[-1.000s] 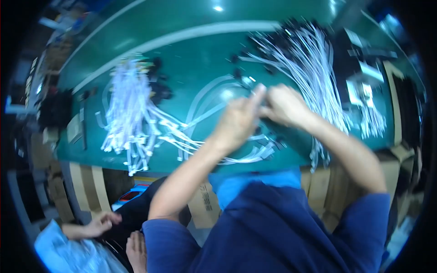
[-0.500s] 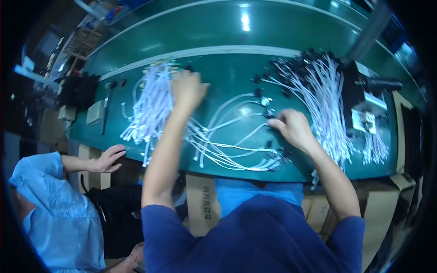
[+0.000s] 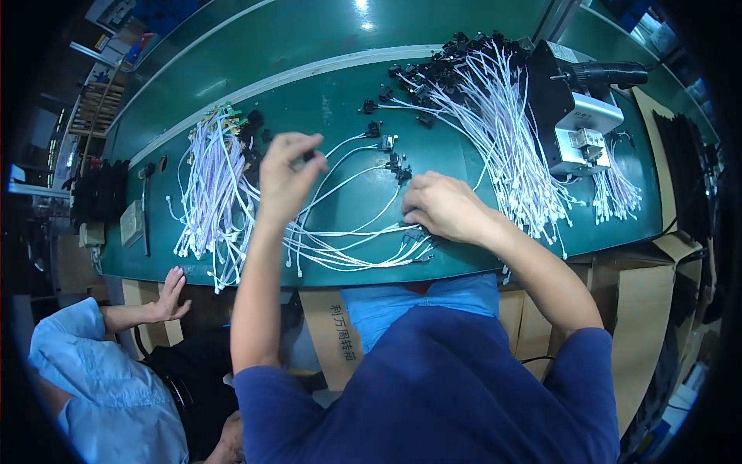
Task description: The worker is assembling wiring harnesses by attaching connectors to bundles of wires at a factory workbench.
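My left hand (image 3: pixel 286 176) is raised over the green table (image 3: pixel 452 151), its fingers curled, with a gap between thumb and forefinger and nothing visible in them. Beyond that hand, to its left, lies a thick bundle of white cables (image 3: pixel 219 174) with yellow-green ends. Closer to me, my right hand (image 3: pixel 448 205) pinches the end of a white cable (image 3: pixel 379 230); its fingertips partly cover that end. Several loose white cables (image 3: pixel 332 261) fan out between my hands. Black connectors (image 3: pixel 396 164) cap some of them, just beyond my right hand.
A large pile of white cables (image 3: pixel 502 127) with black connectors lies at the right. Beside it stand a black-and-silver bench machine (image 3: pixel 572 116) and a smaller cable bunch (image 3: pixel 615 189). At left are a long thin tool (image 3: pixel 147 201), a beige block (image 3: pixel 132 224) and a co-worker's hand (image 3: pixel 171 298).
My left hand has come back from the left bundle, toward me. My right hand has shifted from the black connectors to cable ends nearer me. The whole view has also shifted.
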A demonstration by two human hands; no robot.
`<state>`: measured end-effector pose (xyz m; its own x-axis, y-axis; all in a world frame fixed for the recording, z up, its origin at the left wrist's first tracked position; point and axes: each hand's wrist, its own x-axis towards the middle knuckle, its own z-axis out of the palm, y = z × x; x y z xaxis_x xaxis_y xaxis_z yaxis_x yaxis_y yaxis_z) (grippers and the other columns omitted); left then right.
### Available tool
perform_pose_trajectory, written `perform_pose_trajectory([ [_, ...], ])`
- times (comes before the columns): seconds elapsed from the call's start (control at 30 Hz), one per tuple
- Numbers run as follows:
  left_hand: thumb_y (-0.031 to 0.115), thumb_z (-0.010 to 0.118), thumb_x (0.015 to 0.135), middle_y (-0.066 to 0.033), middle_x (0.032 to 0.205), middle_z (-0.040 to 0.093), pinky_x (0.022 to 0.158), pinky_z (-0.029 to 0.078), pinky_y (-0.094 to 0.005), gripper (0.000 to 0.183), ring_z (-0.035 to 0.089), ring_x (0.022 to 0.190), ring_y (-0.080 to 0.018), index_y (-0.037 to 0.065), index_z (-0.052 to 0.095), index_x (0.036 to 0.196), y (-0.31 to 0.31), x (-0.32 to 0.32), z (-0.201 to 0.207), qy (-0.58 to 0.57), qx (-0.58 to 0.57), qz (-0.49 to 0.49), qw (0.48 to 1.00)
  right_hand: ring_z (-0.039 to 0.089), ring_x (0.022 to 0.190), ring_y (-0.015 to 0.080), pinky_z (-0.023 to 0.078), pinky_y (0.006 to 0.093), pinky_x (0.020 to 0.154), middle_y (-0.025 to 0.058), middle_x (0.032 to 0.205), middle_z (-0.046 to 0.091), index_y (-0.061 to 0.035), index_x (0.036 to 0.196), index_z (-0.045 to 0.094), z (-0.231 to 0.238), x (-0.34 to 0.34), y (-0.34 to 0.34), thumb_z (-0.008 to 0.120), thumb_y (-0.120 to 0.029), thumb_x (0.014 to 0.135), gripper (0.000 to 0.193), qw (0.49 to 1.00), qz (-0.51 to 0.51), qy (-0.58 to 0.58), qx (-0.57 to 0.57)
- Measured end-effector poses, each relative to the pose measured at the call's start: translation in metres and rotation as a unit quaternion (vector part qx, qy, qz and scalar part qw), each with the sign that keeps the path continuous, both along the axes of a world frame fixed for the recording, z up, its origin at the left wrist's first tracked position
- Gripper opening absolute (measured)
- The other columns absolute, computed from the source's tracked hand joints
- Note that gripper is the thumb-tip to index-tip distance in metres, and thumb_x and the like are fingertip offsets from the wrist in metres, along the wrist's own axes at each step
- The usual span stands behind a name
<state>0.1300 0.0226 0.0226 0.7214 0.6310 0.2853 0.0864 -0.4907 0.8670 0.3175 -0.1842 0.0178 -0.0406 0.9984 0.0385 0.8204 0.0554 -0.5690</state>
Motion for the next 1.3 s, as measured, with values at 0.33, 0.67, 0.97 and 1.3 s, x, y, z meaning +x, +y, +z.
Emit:
perform_pose_trajectory([
  [0.33,-0.015,0.068,0.073,-0.0155,0.112,0.055,0.083,0.056,-0.0328,0.037,0.063,0.092,-0.0219,-0.007,0.058,0.108,-0.077,-0.02,-0.001,-0.051,-0.093,-0.084,0.991,0.058,0.082,0.0288,0.049,0.0387,0.073,0.0093,0.085,0.059,-0.0056,0.09,0.063,-0.012,-0.002,-0.007,0.066,-0.011,0.081,0.011,0.989,-0.08,-0.062,0.11],
  [0.67,-0.015,0.064,0.077,-0.0182,0.114,0.059,0.087,0.055,-0.0319,0.033,0.064,0.098,-0.0234,-0.007,0.063,0.109,-0.09,-0.012,-0.005,0.014,-0.187,-0.11,0.976,0.058,0.083,0.0226,0.048,0.0347,0.074,0.0028,0.086,0.063,-0.0074,0.091,0.07,-0.021,0.003,-0.014,0.071,-0.014,0.076,0.017,0.983,-0.05,-0.059,0.165],
  [0.97,-0.004,0.076,0.069,-0.013,0.101,0.068,0.08,0.053,-0.0307,0.027,0.066,0.093,-0.0232,-0.001,0.068,0.094,-0.097,0.028,-0.02,0.051,0.087,-0.14,0.985,0.057,0.096,0.0192,0.043,0.0342,0.078,0.0006,0.101,0.064,-0.0097,0.092,0.071,-0.025,0.01,-0.031,0.071,-0.018,0.077,0.018,0.983,-0.023,-0.047,0.176],
  [1.3,-0.001,0.076,0.07,-0.0121,0.106,0.069,0.092,0.048,-0.0351,0.075,0.065,0.102,-0.0267,0.005,0.039,0.135,-0.095,0.033,-0.037,0.09,0.062,-0.125,0.986,0.055,0.1,0.0197,0.041,0.0342,0.081,0.0014,0.109,0.062,-0.0103,0.099,0.071,-0.034,0.014,-0.036,0.069,-0.018,0.078,0.022,0.984,-0.038,0.007,0.176],
])
